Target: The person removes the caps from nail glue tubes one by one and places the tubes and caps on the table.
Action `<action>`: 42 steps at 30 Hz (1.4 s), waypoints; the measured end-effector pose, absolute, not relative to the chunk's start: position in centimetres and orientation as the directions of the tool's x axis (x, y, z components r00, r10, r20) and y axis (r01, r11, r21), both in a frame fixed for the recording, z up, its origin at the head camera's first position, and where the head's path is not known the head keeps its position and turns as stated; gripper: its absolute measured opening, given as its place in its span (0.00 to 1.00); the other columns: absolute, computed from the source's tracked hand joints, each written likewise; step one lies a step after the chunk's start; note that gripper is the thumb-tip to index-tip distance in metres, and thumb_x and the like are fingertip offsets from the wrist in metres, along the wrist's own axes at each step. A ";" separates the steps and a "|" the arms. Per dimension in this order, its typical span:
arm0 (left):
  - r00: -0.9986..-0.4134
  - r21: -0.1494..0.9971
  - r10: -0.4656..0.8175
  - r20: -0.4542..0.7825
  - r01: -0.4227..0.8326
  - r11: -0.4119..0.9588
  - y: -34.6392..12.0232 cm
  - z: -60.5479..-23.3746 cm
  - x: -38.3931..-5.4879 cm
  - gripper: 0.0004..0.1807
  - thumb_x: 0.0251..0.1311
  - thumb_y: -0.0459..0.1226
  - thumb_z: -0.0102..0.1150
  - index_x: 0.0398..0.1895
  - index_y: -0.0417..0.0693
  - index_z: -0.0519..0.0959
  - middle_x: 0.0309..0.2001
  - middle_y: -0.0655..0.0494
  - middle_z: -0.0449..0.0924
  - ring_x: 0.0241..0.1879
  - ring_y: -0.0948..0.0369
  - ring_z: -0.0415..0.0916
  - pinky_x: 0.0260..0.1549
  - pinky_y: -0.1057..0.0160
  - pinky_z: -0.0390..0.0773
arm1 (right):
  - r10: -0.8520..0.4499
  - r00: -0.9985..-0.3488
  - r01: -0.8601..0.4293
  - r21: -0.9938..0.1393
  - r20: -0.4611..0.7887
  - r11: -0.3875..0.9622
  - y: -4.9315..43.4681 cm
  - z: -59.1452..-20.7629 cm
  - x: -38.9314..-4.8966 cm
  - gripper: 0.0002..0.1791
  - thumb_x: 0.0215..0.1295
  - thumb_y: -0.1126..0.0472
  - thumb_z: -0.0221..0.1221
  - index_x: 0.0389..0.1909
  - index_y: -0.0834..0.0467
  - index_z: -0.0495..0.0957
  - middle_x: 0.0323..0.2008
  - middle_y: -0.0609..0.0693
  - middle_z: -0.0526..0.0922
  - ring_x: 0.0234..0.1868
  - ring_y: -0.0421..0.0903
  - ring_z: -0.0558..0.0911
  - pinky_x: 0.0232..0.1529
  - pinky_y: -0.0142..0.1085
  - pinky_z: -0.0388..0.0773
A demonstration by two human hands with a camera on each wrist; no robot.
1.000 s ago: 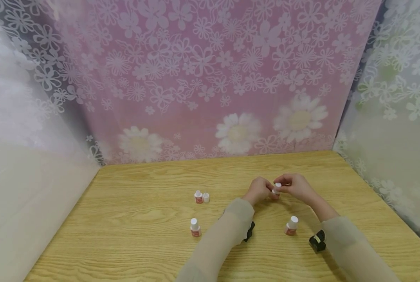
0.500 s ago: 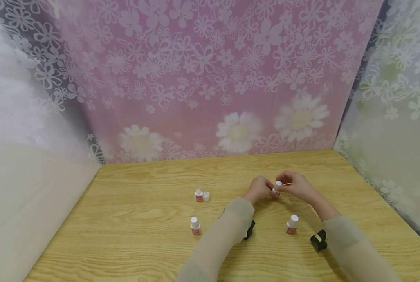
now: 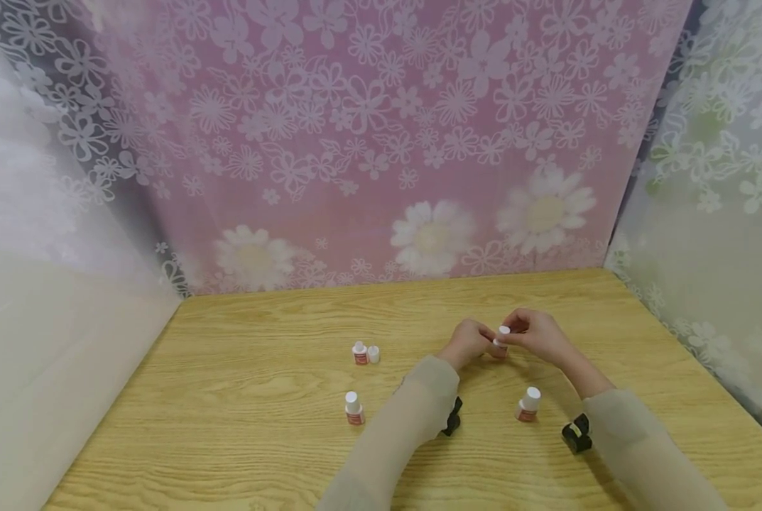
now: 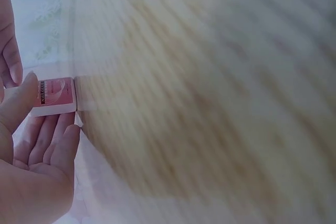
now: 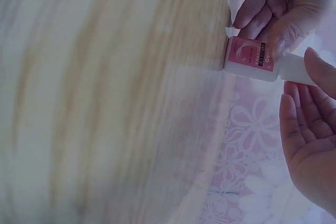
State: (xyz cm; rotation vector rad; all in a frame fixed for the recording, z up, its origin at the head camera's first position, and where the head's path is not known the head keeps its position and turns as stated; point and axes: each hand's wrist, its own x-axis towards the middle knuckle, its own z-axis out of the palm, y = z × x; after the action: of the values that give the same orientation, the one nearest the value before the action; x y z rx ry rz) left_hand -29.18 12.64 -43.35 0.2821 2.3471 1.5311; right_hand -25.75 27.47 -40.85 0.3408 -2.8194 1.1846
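Right wrist view: gripping the nail glue bottle (image 5: 245, 53) in the fingers of the left hand (image 5: 286, 14), pinching its white cap (image 5: 295, 69) with the right hand (image 5: 315, 140). Left wrist view: steadying the body, thumb opposite fingers. Head view: working far right on the counter (image 3: 259, 440), seemingly turning the cap; next, needing firm hold below, twist above.

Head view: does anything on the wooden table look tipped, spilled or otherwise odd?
One oddity: the back-left white plastic bottle with a red label stands uncapped, with a short white cylindrical cap beside it. The matching front-left bottle and front-right bottle are capped. Nothing looks spilled or tipped.
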 end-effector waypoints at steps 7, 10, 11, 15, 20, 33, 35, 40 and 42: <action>-0.944 0.909 0.272 -0.186 -0.060 0.413 13.1 -42.9 -29.0 0.07 0.34 0.31 0.72 0.17 0.46 0.82 0.20 0.63 0.76 0.22 0.66 0.65 0.23 0.67 0.66 | -0.179 -0.970 -0.242 -0.682 0.163 0.690 27.4 -40.7 -25.7 0.13 0.51 0.58 0.64 0.33 0.62 0.75 0.29 0.50 0.78 0.33 0.48 0.77 0.31 0.40 0.73; -0.948 0.903 0.254 -0.191 -0.069 0.425 13.3 -42.9 -29.0 0.06 0.34 0.31 0.72 0.16 0.47 0.82 0.19 0.62 0.76 0.22 0.67 0.65 0.22 0.67 0.65 | -0.175 -0.971 -0.238 -0.682 0.162 0.691 27.3 -40.7 -25.6 0.13 0.51 0.58 0.64 0.33 0.62 0.75 0.29 0.50 0.78 0.33 0.48 0.77 0.31 0.40 0.73; -0.950 0.902 0.249 -0.191 -0.070 0.427 13.4 -42.9 -28.9 0.06 0.34 0.31 0.72 0.16 0.46 0.82 0.18 0.62 0.76 0.22 0.67 0.65 0.23 0.67 0.66 | -0.172 -0.972 -0.236 -0.682 0.162 0.692 27.3 -40.7 -25.6 0.13 0.51 0.58 0.64 0.33 0.62 0.75 0.29 0.51 0.77 0.32 0.48 0.77 0.31 0.39 0.73; -0.954 0.893 0.242 -0.179 -0.054 0.446 13.5 -43.2 -29.0 0.06 0.34 0.32 0.72 0.15 0.46 0.82 0.16 0.61 0.76 0.22 0.68 0.67 0.24 0.68 0.67 | -0.152 -0.975 -0.223 -0.675 0.163 0.704 27.1 -40.8 -25.6 0.14 0.50 0.57 0.65 0.32 0.63 0.74 0.27 0.51 0.77 0.30 0.46 0.75 0.29 0.38 0.72; -0.956 0.890 0.245 -0.160 -0.033 0.454 13.6 -43.4 -29.1 0.07 0.34 0.32 0.73 0.14 0.46 0.82 0.15 0.61 0.76 0.22 0.67 0.68 0.23 0.68 0.68 | -0.134 -0.979 -0.204 -0.674 0.155 0.710 27.0 -40.7 -25.6 0.15 0.50 0.57 0.64 0.31 0.63 0.73 0.27 0.51 0.76 0.29 0.46 0.75 0.27 0.37 0.71; -0.957 0.890 0.241 -0.163 -0.038 0.454 13.5 -43.3 -29.2 0.08 0.32 0.32 0.74 0.14 0.44 0.81 0.18 0.62 0.74 0.22 0.66 0.64 0.21 0.68 0.66 | -0.170 -0.978 -0.205 -0.741 0.125 0.640 27.4 -40.8 -25.8 0.16 0.53 0.57 0.63 0.36 0.65 0.74 0.32 0.53 0.78 0.37 0.52 0.76 0.33 0.40 0.73; -0.956 0.893 0.246 -0.159 -0.033 0.449 13.5 -43.2 -29.1 0.08 0.32 0.32 0.73 0.14 0.44 0.81 0.18 0.62 0.75 0.22 0.66 0.64 0.21 0.68 0.65 | -0.179 -0.977 -0.203 -0.756 0.115 0.623 27.5 -40.9 -25.9 0.17 0.54 0.58 0.62 0.38 0.67 0.74 0.33 0.54 0.78 0.38 0.52 0.76 0.34 0.41 0.73; -0.955 0.895 0.253 -0.157 -0.030 0.444 13.5 -43.2 -29.1 0.08 0.32 0.31 0.73 0.14 0.44 0.81 0.17 0.62 0.74 0.21 0.67 0.63 0.20 0.69 0.64 | -0.198 -0.974 -0.205 -0.778 0.106 0.594 27.6 -41.0 -25.9 0.18 0.55 0.61 0.61 0.43 0.69 0.73 0.36 0.57 0.78 0.39 0.53 0.76 0.36 0.42 0.73; -0.954 0.893 0.256 -0.156 -0.025 0.449 13.5 -43.3 -29.2 0.08 0.32 0.31 0.73 0.14 0.44 0.81 0.17 0.62 0.74 0.21 0.67 0.63 0.20 0.69 0.64 | -0.205 -0.972 -0.215 -0.775 0.113 0.595 27.6 -41.0 -25.9 0.18 0.55 0.62 0.60 0.44 0.69 0.73 0.37 0.58 0.77 0.40 0.54 0.76 0.36 0.42 0.74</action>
State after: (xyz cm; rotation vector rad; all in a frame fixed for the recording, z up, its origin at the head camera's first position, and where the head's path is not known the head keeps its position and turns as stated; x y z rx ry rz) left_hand -29.22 13.47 -43.30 0.1992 2.4346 1.5076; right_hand -25.86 27.57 -40.98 0.3677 -2.7944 1.3603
